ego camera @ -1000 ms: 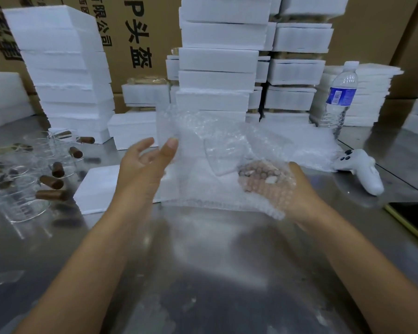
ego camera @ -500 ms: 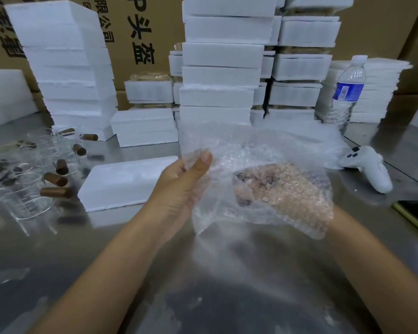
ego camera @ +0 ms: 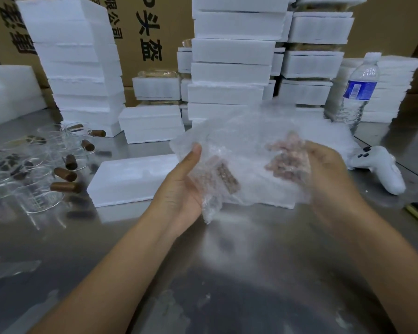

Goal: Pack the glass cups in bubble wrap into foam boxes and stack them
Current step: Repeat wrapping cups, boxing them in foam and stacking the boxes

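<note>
Steel-grey tabletop (ego camera: 227, 273) is carrying tall stacks of white foam boxes (ego camera: 229, 75) at back. Crumpled clear bubble wrap sheet (ego camera: 246, 150) is hanging above table centre, btwn both hands. Flat white foam box (ego camera: 130, 179) is lying just behind it, to the left. L hand (ego camera: 181, 189) is gripping wrap's left edge, thumb on top, fingers curled under. R hand (ego camera: 323, 169), blurred, is clutching wrap's right side, fingers curled inside. Brown-handled glass cup (ego camera: 227, 178) is sitting inside wrap by L palm, only handle clear. Loose clear glass cups (ego camera: 41, 169) are lying far left.
</note>
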The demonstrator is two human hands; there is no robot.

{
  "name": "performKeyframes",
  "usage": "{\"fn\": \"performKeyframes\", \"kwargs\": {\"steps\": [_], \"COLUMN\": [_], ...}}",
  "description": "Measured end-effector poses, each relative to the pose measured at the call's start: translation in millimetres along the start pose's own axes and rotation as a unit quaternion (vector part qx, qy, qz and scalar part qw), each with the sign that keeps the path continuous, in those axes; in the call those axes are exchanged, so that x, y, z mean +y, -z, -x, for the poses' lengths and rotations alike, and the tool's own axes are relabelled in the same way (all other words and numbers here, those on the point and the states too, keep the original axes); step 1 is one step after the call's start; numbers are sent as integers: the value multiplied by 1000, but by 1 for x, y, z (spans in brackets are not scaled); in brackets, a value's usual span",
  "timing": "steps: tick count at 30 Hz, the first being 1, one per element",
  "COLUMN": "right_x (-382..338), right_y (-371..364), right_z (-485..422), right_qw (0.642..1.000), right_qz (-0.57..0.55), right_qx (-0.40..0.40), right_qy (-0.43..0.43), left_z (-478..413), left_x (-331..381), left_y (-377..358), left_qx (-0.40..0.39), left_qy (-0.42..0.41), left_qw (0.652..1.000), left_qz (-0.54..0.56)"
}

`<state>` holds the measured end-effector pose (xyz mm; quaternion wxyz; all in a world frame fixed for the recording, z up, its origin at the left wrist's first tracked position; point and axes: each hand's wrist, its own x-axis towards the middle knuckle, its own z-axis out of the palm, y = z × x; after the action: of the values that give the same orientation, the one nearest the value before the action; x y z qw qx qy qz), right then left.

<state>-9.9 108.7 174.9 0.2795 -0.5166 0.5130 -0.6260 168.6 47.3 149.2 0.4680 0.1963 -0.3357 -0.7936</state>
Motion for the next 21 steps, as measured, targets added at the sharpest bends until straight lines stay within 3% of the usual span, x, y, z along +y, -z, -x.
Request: {"fn": "performKeyframes", "kwargs": {"steps": [2, 3, 5, 8, 10, 14, 21], "right_x": [-2, -3, -2, 8, 15, 17, 3], "right_y": [-1, -2, -5, -3, 0, 2, 12], "right_z": [1, 3, 6, 7, 5, -4, -5], "right_qw": [995, 993, 993, 985, 973, 994, 992], "right_qz": [-3, 11, 46, 146, 212, 86, -101], "right_qx": [82, 83, 33, -54, -60, 23, 57], "right_qy": [55, 84, 105, 72, 70, 61, 51], "left_z": [1, 0, -2, -3, -3, -3, -1], "left_x": [4, 7, 7, 9, 9, 6, -5], "left_y": [0, 2, 8, 9, 9, 11, 3], "left_qx": [13, 30, 53, 55, 44, 25, -10], "left_qy": [-8, -12, -28, -44, -49, -36, -19], "left_qw": [999, 998, 995, 992, 993, 996, 999], "left_qz": [33, 51, 81, 102, 97, 79, 29]}}
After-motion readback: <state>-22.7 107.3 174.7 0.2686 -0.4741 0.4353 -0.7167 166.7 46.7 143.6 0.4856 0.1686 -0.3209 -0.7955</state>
